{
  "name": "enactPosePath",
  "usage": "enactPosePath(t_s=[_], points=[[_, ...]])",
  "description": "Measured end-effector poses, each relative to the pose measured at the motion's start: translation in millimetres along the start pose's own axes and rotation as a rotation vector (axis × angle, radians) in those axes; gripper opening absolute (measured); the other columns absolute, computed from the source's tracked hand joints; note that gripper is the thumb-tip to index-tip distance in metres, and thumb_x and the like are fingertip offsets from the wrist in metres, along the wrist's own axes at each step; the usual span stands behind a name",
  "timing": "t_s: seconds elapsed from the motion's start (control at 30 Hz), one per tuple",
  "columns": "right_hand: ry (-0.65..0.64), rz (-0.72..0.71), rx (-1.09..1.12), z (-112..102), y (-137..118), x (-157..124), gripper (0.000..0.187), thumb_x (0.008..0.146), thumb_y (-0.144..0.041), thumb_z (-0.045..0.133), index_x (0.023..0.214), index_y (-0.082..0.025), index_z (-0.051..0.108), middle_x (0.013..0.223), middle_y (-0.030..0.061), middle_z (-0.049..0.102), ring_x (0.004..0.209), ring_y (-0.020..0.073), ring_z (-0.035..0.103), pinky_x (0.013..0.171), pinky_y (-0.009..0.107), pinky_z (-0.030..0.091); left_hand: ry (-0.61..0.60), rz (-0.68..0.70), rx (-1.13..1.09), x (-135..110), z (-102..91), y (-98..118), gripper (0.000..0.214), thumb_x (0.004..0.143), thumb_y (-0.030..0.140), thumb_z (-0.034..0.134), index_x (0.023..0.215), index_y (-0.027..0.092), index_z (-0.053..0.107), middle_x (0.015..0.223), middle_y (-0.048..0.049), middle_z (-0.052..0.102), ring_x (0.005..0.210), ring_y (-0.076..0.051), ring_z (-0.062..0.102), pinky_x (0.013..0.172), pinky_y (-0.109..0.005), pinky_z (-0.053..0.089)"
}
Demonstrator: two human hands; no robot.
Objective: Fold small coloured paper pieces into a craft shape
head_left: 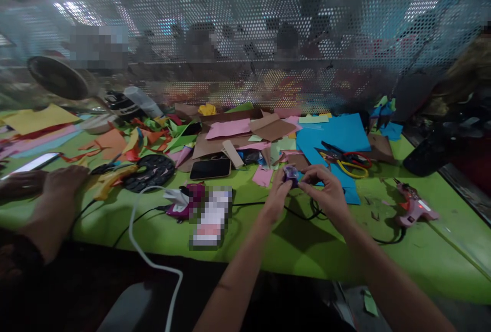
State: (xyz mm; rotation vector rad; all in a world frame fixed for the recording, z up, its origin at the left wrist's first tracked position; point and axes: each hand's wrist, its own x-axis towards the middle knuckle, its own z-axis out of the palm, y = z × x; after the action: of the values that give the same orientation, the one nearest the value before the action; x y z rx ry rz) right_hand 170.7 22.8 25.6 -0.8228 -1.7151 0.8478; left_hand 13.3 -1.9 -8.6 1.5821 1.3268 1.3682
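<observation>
Pinching purple piece [290,174] btwn L hand [276,196] & R hand [327,192] — over green table [307,252].

- This is a craft workshop with many people in it.
- The long green table [299,250] is covered with cut paper scraps [153,135] in many colours and a big blue paper sheet [333,135].
- Scissors [347,160] lie far right, and a pink glue gun [412,206] lies near right.
- A metal screen with holes [245,25] stands at the far side, with blurry people behind it.
- Another person's hand [57,181] rests on the left.
</observation>
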Motion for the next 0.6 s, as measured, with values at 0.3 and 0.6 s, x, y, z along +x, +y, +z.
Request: enactPosePath(t_s=[0.3,0.6], points=[[-0.023,-0.077,0.000,1.2,-9.4,-4.8,0.007,0.083,-0.023,0.068,0.079,-0.022,0.062,0.103,0.0061,0.069,0.088,0.0196,0.064,0.072,0.031,0.051,0.048,-0.005,0.029,-1.8,1.4,9.7,0.031,0.098,0.027,0.037,0.122,0.020,0.056,0.125,-0.0102,0.057,0.123,-0.019,0.053,0.110,-0.038,0.043],[-0.103,-0.163,-0.058,0.8,-9.7,-4.2,0.008,0.086,-0.020,0.065,0.082,-0.023,0.059,0.097,0.0061,0.066,0.092,0.0208,0.062,0.075,0.032,0.049,-0.009,-0.025,-0.108,-1.3,0.3,14.9,0.030,0.096,0.038,0.044,0.116,0.020,0.058,0.115,-0.0084,0.061,0.116,-0.022,0.054,0.106,-0.038,0.043]])
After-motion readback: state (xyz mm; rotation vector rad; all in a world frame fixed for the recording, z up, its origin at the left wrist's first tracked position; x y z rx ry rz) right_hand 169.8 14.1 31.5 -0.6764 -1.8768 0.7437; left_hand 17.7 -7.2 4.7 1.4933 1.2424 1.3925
